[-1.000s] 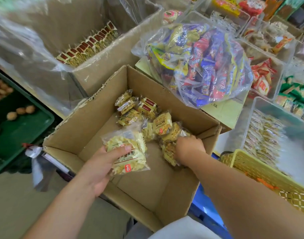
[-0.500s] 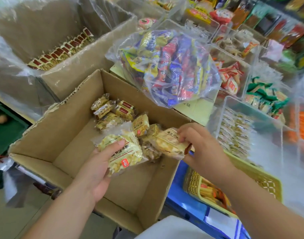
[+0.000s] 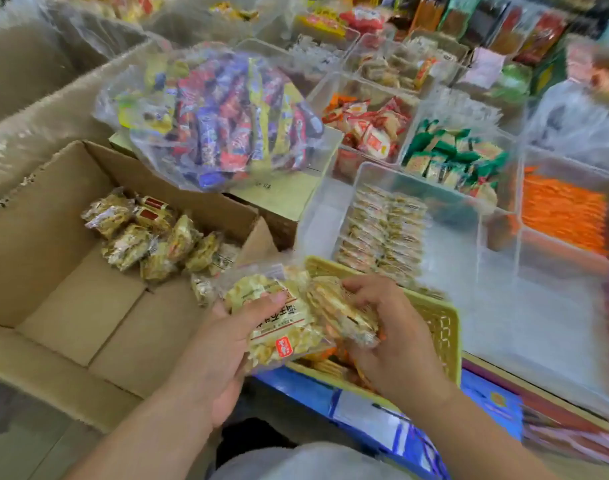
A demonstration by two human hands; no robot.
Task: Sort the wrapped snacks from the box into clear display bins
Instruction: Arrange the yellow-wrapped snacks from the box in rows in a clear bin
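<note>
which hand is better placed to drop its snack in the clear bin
Likely the right hand: its small pack is over the yellow basket, beside the clear bin. The left hand grips the big pack nearer the cardboard box.

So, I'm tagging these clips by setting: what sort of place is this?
Probably a snack shop or its stockroom: rows of clear display bins holding wrapped snacks, a clear bag of colourful bars, and an opened cardboard box of stock alongside.
</note>
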